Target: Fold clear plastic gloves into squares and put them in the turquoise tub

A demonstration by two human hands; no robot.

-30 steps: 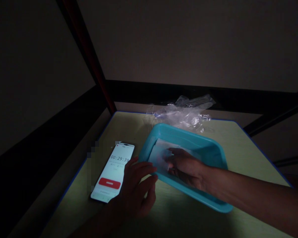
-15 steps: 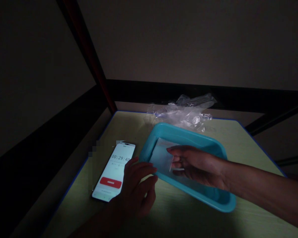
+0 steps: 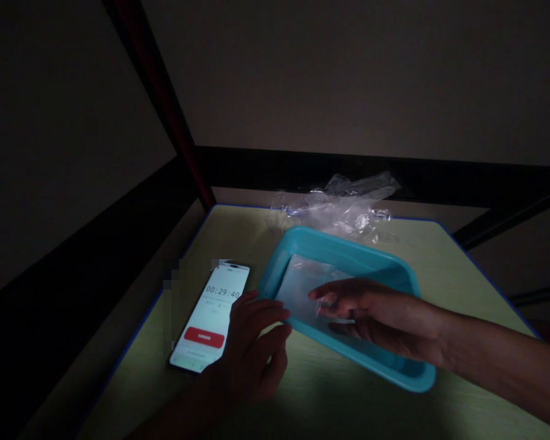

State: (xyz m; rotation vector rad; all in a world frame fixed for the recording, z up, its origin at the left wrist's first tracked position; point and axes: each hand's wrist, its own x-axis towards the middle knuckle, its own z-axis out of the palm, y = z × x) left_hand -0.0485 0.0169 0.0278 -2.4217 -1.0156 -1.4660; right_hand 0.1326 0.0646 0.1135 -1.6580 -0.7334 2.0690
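Observation:
A turquoise plastic basin (image 3: 348,352) sits on the table, and flat, clear plastic bags (image 3: 297,287) lie inside it. My right hand (image 3: 366,311) reaches into the basin from the right, palm turned to the left. Its thumb and fingers are apart over the plastic, with the fingertips at its surface; a small crease shows beside them. My left hand (image 3: 256,348) is at the basin's near left corner. Its fingers are loosely bent and spread, the tips at the rim, with nothing visible in them.
A lit phone (image 3: 208,318) showing a timer lies left of the basin, partly behind my left hand. Crumpled clear plastic wrapping (image 3: 343,208) lies at the table's back edge. The pale table (image 3: 238,235) has a blue edge; a dark reddish post (image 3: 165,104) rises behind it.
My right hand has drawn slightly to the right and down over the plastic, uncovering more of it. My left hand, the basin and the phone stay in place.

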